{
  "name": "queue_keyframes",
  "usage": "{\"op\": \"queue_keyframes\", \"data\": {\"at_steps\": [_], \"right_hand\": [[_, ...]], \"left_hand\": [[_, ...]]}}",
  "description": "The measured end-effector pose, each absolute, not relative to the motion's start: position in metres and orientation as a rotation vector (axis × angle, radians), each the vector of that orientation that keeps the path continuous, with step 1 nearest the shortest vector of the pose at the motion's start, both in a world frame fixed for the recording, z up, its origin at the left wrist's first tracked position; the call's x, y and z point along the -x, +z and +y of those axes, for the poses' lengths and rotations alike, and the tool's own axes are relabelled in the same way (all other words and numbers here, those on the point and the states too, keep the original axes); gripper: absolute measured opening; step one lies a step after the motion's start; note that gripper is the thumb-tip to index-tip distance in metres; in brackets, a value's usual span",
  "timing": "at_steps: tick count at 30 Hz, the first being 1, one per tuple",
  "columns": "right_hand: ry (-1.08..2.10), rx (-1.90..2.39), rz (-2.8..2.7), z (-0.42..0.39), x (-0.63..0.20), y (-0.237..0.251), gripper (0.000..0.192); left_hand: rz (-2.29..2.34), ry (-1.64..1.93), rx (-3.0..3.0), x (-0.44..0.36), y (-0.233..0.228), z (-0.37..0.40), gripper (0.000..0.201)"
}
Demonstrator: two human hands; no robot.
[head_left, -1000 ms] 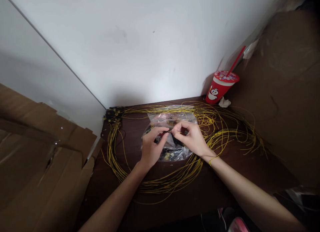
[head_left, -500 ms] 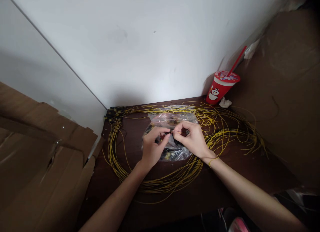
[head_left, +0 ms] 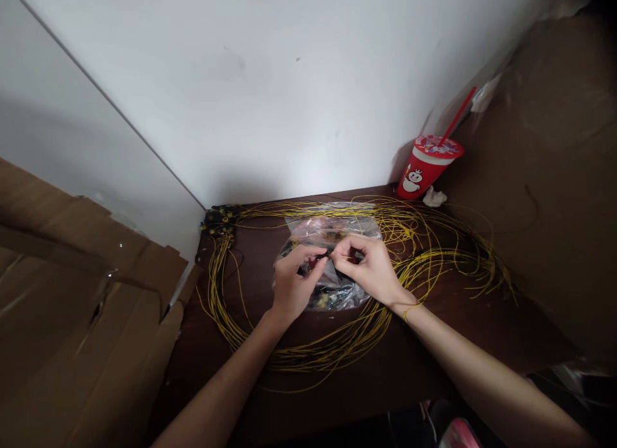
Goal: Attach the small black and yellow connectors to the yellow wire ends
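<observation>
Over the clear plastic bag (head_left: 354, 297), my left hand (head_left: 296, 281) pinches a small black piece (head_left: 322, 255), perhaps a connector; its exact kind is too small to tell. My right hand (head_left: 369, 265) is closed with thumb and forefinger on a thin yellow wire (head_left: 348, 258), its tip meeting the black piece. Fingertips of both hands almost touch and hide the joint. Dark and yellow parts show through the bag. Around it curves a big loop of yellow and black wires (head_left: 308, 361), with a cluster of black connectors (head_left: 219, 222) at the far left.
A red cup (head_left: 424, 168) with a straw stands at the back right against the white wall (head_left: 289, 114), beside a crumpled tissue (head_left: 434, 197). Cardboard (head_left: 87, 306) rises on the left, and a brown panel (head_left: 544, 178) on the right. Loose wire ends (head_left: 496, 277) lie right.
Both hands stay in nearly the same place. The fingertips shift only slightly around the small black piece and the wire.
</observation>
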State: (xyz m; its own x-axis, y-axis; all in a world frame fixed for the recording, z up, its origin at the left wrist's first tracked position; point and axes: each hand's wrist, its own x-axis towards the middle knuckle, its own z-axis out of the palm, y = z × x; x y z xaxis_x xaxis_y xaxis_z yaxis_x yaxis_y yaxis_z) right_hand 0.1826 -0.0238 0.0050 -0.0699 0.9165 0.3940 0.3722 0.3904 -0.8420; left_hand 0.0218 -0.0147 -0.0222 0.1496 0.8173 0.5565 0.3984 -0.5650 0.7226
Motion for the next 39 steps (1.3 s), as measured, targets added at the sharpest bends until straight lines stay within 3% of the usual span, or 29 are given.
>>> {"op": "queue_keyframes", "data": {"at_steps": [13,27,39], "right_hand": [[0.808,1.318,-1.53,-0.0233,-0.1828,0.0031,0.006],[1.011,1.178,-1.517,-0.0181,-0.1867,0.0016,0.008],[0.877,1.197,-1.603,-0.0195,-0.1862,0.0016,0.006]], "left_hand": [[1.145,1.418,-2.205,-0.0239,-0.0178,-0.0174,0.011],[1.14,1.362,-2.049,-0.0236,-0.0187,-0.0162,0.01],[1.152,1.342,-2.073,-0.024,-0.0203,-0.0163,0.01]]}}
